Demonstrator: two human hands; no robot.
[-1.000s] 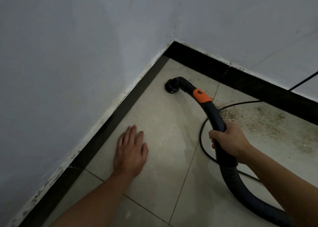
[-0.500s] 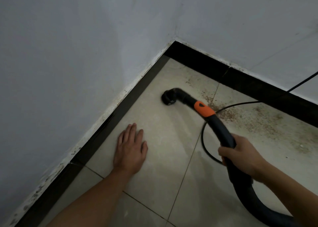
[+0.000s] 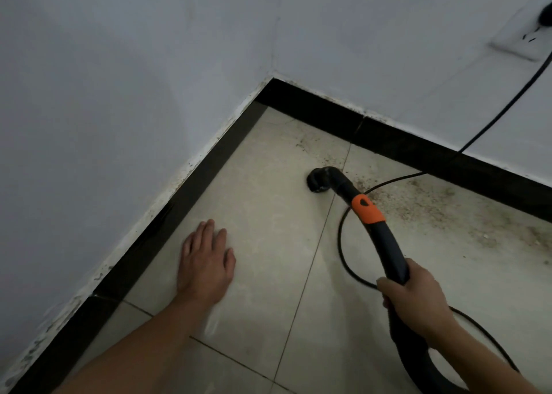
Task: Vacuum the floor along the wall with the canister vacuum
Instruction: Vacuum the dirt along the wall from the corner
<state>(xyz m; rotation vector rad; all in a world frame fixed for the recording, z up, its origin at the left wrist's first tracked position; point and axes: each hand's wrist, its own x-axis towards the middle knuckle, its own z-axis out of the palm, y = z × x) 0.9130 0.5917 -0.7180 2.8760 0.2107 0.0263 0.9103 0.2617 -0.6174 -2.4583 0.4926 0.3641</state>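
Note:
My right hand (image 3: 416, 299) grips the dark curved handle of the vacuum hose (image 3: 388, 250), just below its orange collar (image 3: 367, 209). The black round nozzle (image 3: 317, 181) sits on the beige tile floor (image 3: 268, 214) near the corner, at a tile joint. Brown dust and grit (image 3: 448, 211) lie scattered on the floor to the right of the nozzle, along the black skirting (image 3: 403, 142). My left hand (image 3: 206, 262) rests flat on the tile, fingers straight, close to the left wall's skirting. The canister itself is out of view.
Two pale walls meet in a corner (image 3: 273, 77). A black power cord (image 3: 340, 238) loops over the floor under the hose and runs up the right wall to a white socket (image 3: 522, 35). The ribbed hose (image 3: 418, 372) leaves the frame at the bottom right.
The nozzle has been drawn back from the corner and swung right toward the dusty patch. My right hand has moved back and lower with the handle. My left hand has stayed planted.

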